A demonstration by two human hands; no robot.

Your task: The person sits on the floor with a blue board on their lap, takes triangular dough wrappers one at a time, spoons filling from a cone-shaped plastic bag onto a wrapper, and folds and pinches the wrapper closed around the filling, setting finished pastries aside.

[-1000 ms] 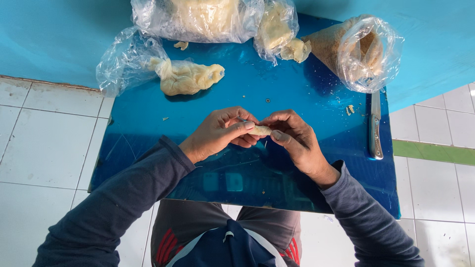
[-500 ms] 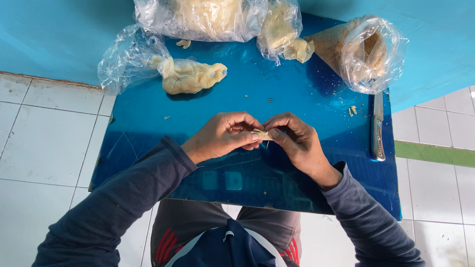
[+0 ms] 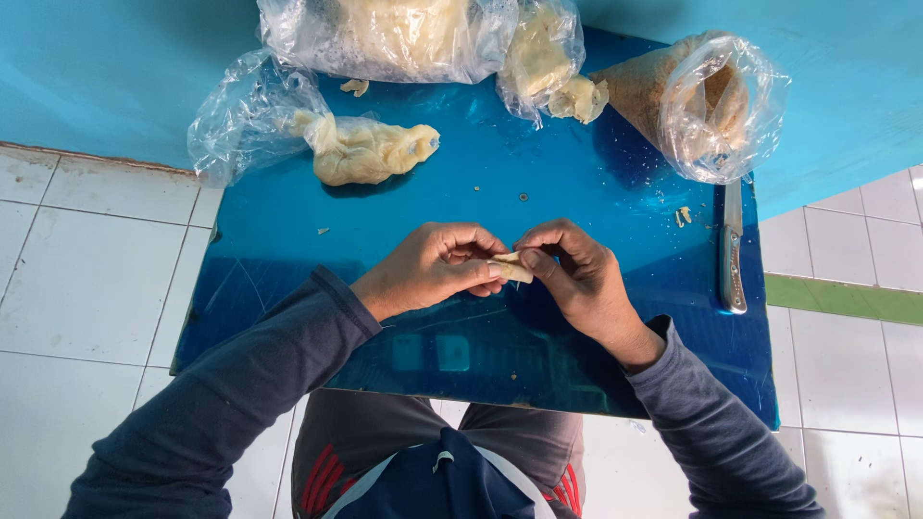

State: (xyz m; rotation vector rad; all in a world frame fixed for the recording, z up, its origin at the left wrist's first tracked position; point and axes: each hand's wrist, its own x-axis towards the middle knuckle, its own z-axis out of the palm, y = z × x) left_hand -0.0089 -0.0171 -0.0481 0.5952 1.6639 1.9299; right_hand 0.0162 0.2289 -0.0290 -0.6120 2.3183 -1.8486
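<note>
Blue board (image 3: 288, 259) — both hands (image 3: 437, 269) (image 3: 577, 274) pinch a small pale dough piece (image 3: 511, 268).

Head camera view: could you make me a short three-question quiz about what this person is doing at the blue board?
1. True or false: both hands pinch the small dough piece.
2. Where does the knife lie? A) by the board's right edge B) in the left hand C) on the floor tiles
3. What does the open bag at upper right hold?

Key: 1 true: left hand and right hand meet on it. 2 A, on the blue board. 3 Brownish crumbs or powder.
</note>
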